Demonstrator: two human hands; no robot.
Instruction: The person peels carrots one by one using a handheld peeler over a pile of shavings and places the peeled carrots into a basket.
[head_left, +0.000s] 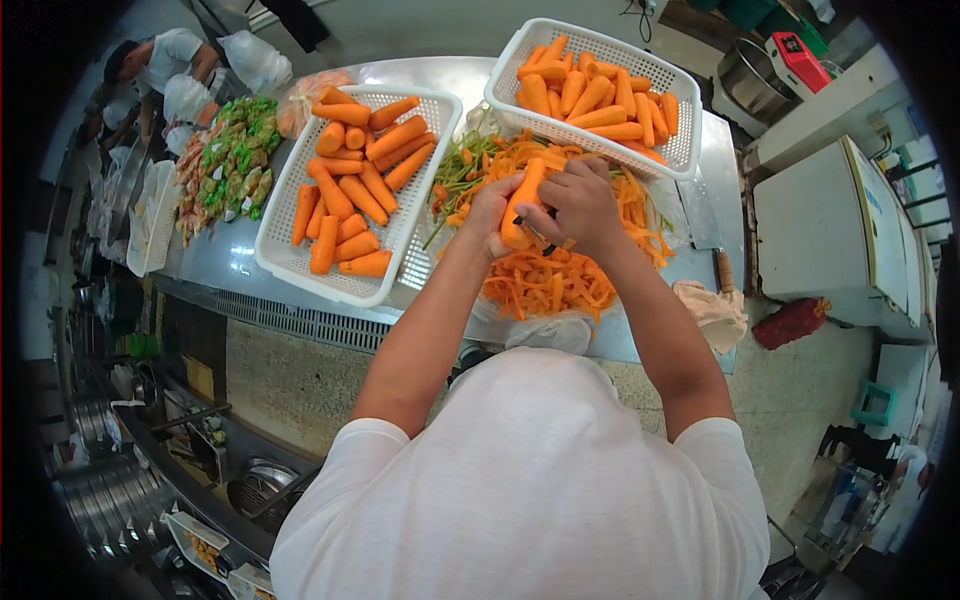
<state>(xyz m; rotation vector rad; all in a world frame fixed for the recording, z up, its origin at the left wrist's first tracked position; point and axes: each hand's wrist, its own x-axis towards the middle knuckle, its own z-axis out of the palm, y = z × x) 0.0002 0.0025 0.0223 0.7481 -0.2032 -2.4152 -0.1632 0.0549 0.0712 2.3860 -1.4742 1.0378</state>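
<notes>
A thick orange carrot (523, 208) is gripped in my left hand (489, 212), tilted over the pile of peelings. My right hand (580, 207) is closed around a dark-handled peeler (535, 232), which lies against the carrot's near end; its blade is mostly hidden. Beneath both hands, orange carrot peelings (550, 285) spread over clear plastic on the metal table. Green carrot tops (455, 180) lie left of the peelings. Bright orange carrots fill part of a white perforated basket (275, 235) on the left and another white basket (690, 100) at the back right.
A wooden-handled cleaver (703, 215) and a crumpled cloth (712, 314) lie at the table's right side. Green-wrapped bundles (235, 155) are heaped at the left. Another person (172, 62) bends over at the far left. A white chest-like appliance (830, 230) stands to the right.
</notes>
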